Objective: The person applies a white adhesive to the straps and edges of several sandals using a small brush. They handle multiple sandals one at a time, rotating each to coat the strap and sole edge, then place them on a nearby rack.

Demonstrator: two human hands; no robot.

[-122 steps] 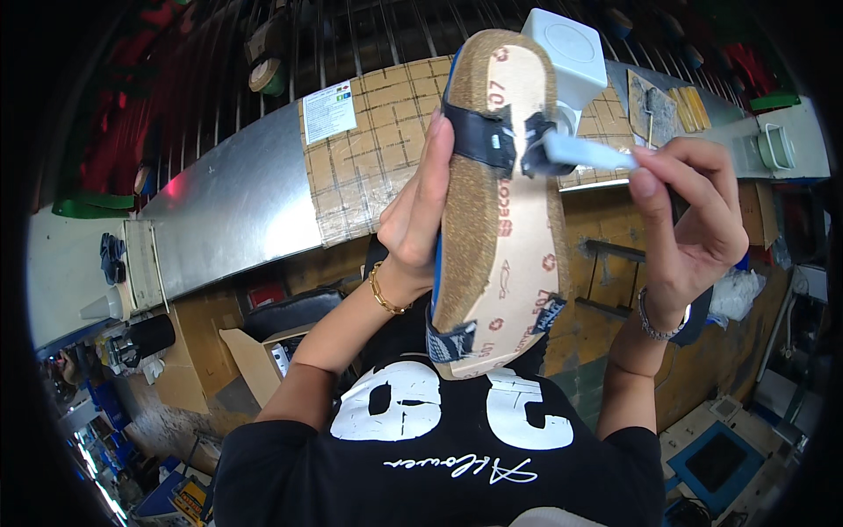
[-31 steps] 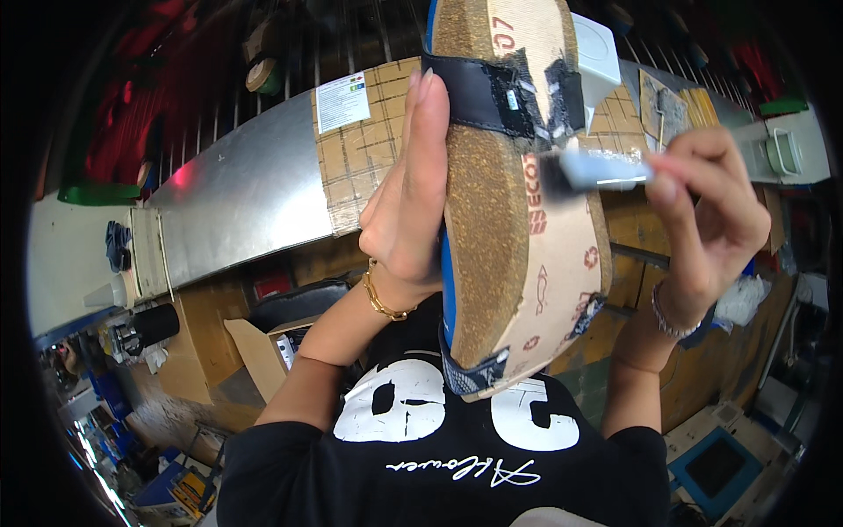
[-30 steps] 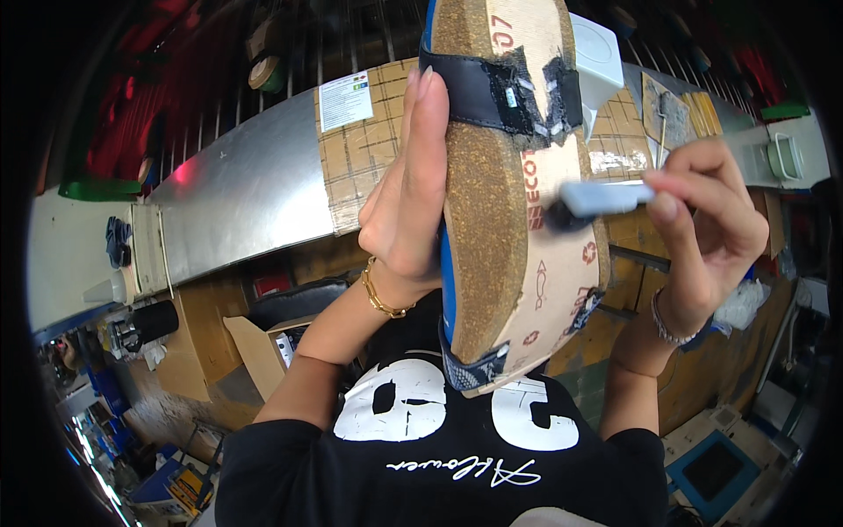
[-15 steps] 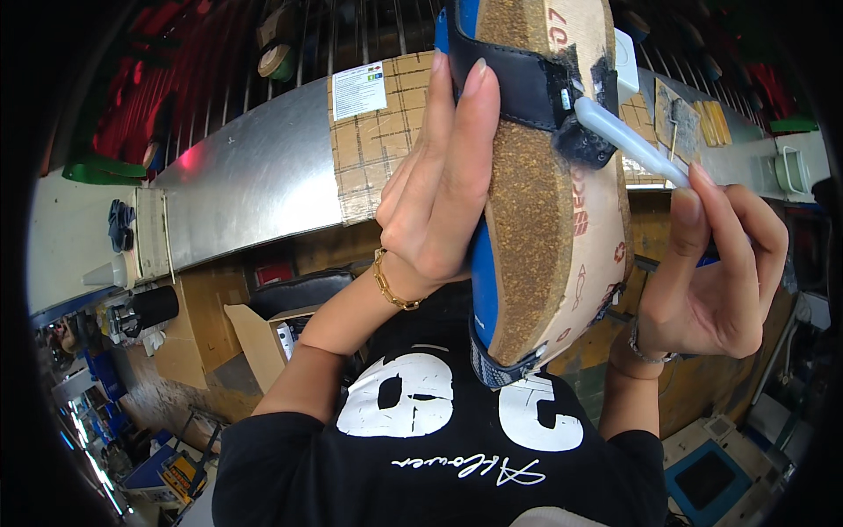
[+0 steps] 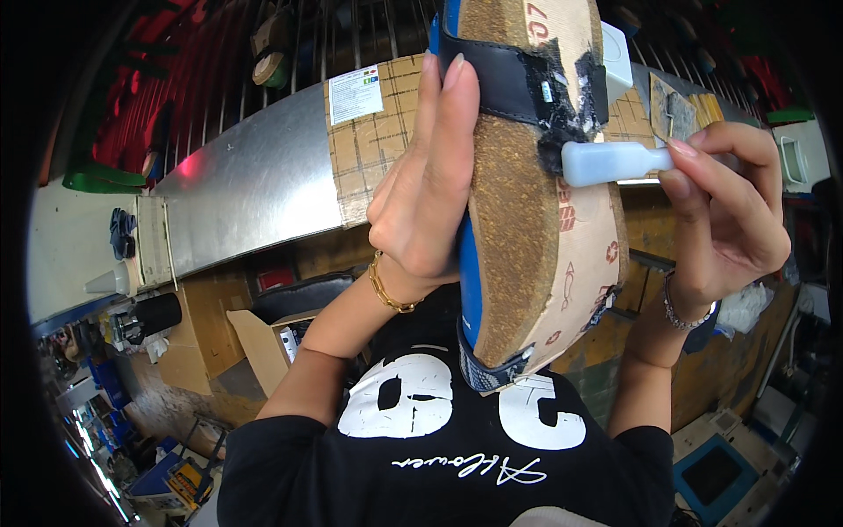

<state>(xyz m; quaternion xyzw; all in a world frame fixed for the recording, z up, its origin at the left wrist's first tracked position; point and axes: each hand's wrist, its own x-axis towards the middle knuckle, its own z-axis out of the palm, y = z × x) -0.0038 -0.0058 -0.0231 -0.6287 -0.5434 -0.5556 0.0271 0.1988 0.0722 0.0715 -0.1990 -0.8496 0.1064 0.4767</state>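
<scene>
My left hand (image 5: 426, 184) grips a sandal in the making, held up on its side. Its cork midsole (image 5: 514, 237) and pale printed underside face right, and a blue shoe last (image 5: 472, 285) shows along its left edge. A black strap (image 5: 496, 83) wraps over the cork, its ends lying on the underside among dark smears. Between thumb and fingertips, my right hand (image 5: 733, 206) pinches a small brush (image 5: 615, 164) by its pale, translucent handle. The dark brush tip touches the cork edge just below the strap.
Behind the sandal runs a metal bench (image 5: 250, 167) with a cardboard sheet (image 5: 373, 132) on it. A white container (image 5: 617, 61) stands behind the sandal. Barred racks (image 5: 369, 31) line the far side. An open carton (image 5: 263, 347) lies lower left.
My right hand has risen slightly with the brush, whose handle has swung from slanting to nearly level. The sandal and left hand have shifted a little left.
</scene>
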